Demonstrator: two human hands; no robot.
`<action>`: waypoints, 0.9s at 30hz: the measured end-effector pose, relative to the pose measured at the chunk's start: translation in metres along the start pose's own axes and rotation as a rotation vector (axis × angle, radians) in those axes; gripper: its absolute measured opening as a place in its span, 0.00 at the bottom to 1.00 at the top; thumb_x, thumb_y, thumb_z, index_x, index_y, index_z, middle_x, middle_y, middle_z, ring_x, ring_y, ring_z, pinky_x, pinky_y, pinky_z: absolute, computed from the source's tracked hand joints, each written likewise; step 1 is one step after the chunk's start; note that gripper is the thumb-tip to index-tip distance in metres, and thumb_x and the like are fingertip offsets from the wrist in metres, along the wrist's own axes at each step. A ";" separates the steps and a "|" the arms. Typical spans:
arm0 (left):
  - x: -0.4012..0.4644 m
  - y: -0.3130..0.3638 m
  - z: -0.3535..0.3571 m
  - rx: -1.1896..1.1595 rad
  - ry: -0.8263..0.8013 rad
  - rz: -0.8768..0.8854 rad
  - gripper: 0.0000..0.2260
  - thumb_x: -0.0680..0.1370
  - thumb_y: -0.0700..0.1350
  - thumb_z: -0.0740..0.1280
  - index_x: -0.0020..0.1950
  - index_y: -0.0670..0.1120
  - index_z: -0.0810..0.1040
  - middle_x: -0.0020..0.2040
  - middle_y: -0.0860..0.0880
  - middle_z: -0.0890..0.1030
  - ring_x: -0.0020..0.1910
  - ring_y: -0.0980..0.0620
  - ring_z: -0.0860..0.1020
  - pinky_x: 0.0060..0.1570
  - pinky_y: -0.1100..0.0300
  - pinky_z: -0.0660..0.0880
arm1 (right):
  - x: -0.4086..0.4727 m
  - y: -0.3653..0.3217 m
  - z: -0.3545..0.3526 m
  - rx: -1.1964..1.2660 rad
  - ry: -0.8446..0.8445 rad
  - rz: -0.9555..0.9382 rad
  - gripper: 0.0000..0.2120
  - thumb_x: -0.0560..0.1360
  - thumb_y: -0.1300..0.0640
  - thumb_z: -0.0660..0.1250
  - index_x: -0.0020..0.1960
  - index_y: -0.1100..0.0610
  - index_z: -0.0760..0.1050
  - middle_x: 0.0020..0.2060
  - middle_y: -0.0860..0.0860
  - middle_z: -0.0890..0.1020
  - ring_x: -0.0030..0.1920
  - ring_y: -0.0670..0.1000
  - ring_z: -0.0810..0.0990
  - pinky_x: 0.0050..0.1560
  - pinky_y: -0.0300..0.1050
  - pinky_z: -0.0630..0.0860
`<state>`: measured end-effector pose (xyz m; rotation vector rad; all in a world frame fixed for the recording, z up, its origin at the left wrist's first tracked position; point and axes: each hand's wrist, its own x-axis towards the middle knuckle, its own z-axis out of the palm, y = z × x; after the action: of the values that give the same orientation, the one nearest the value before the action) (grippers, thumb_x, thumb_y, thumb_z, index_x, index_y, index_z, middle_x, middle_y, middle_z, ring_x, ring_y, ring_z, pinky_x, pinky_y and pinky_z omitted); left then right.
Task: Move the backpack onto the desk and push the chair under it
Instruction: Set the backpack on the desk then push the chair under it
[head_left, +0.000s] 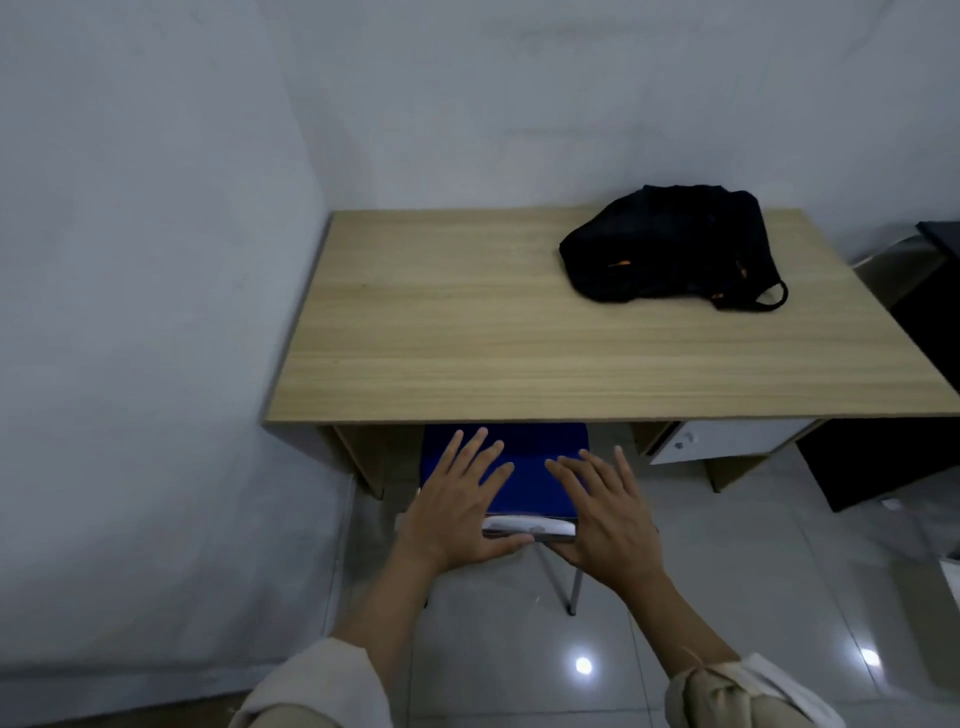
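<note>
- While the black backpack (670, 247) lies on the far right part of the wooden desk (467, 322), slumped flat with a strap loop trailing toward the right edge, both hands are down at the chair (524, 467) in front of the desk
- Small orange marks show on the backpack's dark fabric; it sits close to the back wall and touches nothing else on the desktop
- The chair has a blue seat and backrest, and its front part is already under the desk's near edge; the backrest top and a pale strip along its rear face stick out toward the camera, with one thin metal leg (574, 587) visible on the tiled floor (727, 597)
- The left hand (457, 509) lies palm-down over the left end of the backrest top, fingers spread apart and pointing toward the desk, thumb tucked along the pale strip
- The right hand (608, 519) is flat over the right end, fingers likewise splayed and not curled around anything; whether the palm presses on the chair or hovers just above it cannot be told
- Light rolled-up sleeves show at both forearms near the bottom edge
- A white drawer front (727, 439) sits under the right side of the desk, and a dark piece of furniture (914, 415) stands just beside the desk on the right
</note>
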<state>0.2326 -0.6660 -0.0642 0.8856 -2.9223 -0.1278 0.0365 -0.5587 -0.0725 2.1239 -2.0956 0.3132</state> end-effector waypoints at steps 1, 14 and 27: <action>0.005 -0.006 -0.001 -0.003 0.005 0.007 0.41 0.71 0.76 0.50 0.71 0.47 0.67 0.74 0.45 0.67 0.77 0.45 0.56 0.74 0.45 0.47 | 0.006 0.001 0.000 0.002 -0.011 0.010 0.41 0.69 0.27 0.58 0.68 0.57 0.73 0.61 0.54 0.80 0.65 0.58 0.76 0.72 0.62 0.55; 0.042 -0.022 -0.003 -0.093 0.021 0.053 0.40 0.72 0.75 0.49 0.74 0.47 0.63 0.76 0.46 0.63 0.77 0.46 0.55 0.77 0.45 0.45 | 0.041 0.022 -0.001 -0.010 -0.025 0.031 0.41 0.68 0.26 0.61 0.68 0.55 0.74 0.62 0.53 0.80 0.65 0.57 0.77 0.69 0.65 0.68; 0.095 -0.037 0.001 -0.102 0.038 0.078 0.40 0.71 0.74 0.52 0.74 0.48 0.63 0.76 0.46 0.62 0.77 0.48 0.54 0.77 0.49 0.45 | 0.082 0.064 0.017 -0.040 -0.031 0.039 0.38 0.67 0.28 0.64 0.66 0.55 0.73 0.61 0.53 0.79 0.66 0.58 0.75 0.72 0.65 0.64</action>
<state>0.1739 -0.7495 -0.0636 0.7500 -2.8807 -0.2495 -0.0257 -0.6435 -0.0715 2.0810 -2.1437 0.2419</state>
